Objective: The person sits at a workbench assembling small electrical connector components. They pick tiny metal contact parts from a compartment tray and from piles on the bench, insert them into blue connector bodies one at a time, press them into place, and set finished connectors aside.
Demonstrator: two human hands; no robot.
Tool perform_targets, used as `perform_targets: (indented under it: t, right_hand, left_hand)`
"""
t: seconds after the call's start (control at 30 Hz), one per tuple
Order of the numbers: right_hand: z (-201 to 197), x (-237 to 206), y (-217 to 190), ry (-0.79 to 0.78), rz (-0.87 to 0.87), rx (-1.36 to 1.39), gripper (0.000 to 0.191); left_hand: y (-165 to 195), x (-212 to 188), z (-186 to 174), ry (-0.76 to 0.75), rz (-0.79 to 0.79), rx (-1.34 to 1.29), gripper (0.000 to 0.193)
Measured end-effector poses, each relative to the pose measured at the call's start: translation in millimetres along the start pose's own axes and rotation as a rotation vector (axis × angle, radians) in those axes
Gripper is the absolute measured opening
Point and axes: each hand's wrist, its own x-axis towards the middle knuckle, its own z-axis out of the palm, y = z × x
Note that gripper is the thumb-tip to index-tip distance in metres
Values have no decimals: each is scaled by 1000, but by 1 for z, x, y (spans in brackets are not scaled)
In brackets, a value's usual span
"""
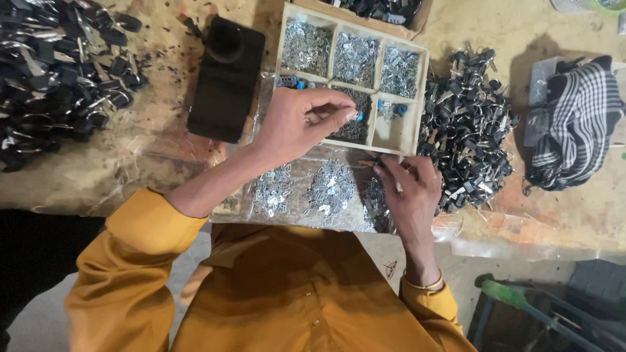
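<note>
A small blue piece (359,116) is pinched in the left hand (303,124), wrist bent, above the compartmented tray (417,98). A dark key (380,161) is gripped by the curled right hand (411,192) below it.

Small workshop, hand-assembly bench. Worn, stained wooden table (541,39) with heaps of black keys (466,127) on the right and far left (52,72). Wooden tray with compartments (417,98) holds sorted small metal parts; more little metal piles (329,189) lie on a plastic sheet (469,244) near the worker.
</note>
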Motion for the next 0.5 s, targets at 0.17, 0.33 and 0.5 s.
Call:
perform_targets:
  t: [0.17, 0.33, 0.5]
  right_hand:
    - [-8, 25, 7, -41, 93, 286, 18]
    - [4, 67, 10, -158, -55, 334, 17]
    - [33, 94, 2, -300, -76, 198, 24]
  left_hand:
    - [-11, -2, 0, 15, 145, 47, 21]
    - [-11, -5, 1, 14, 105, -35, 24]
    - [-10, -7, -2, 46, 84, -31, 25]
